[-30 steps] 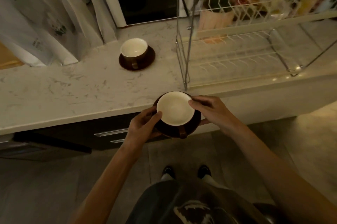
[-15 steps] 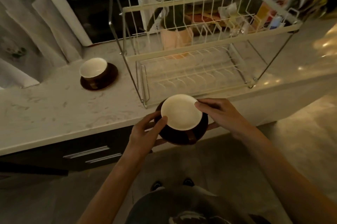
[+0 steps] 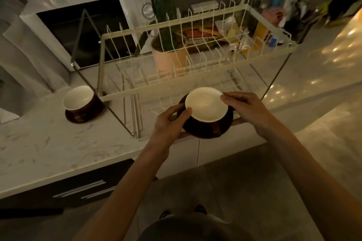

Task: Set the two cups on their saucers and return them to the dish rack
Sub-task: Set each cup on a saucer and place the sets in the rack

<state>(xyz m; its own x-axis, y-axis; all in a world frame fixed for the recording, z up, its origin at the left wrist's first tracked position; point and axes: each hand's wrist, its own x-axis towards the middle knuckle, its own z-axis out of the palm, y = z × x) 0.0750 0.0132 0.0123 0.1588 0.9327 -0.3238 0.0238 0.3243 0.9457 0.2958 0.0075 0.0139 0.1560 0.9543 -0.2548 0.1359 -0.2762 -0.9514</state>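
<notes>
I hold a brown cup with a cream inside [image 3: 206, 105] on its dark saucer [image 3: 225, 128] in both hands, at the front edge of the two-tier wire dish rack [image 3: 195, 31]. My left hand [image 3: 169, 121] grips the saucer's left rim with the thumb on the cup. On the right side, my right hand [image 3: 245, 110] holds the rim, fingertips touching the cup's lip. The cup's handle points toward me. A second brown cup [image 3: 79, 98] stands on its saucer [image 3: 84, 117] on the marble counter, left of the rack.
A white microwave [image 3: 78, 31] stands behind the rack's left end. A plant in a pink pot [image 3: 168, 58] and packets sit behind the rack wires. The counter edge [image 3: 98, 170] runs below, with dark drawers [image 3: 82, 189] under it.
The cup and saucer in my hands have moved up and forward, from in front of the counter edge to the front of the rack's lower tier. My view has shifted right and up.
</notes>
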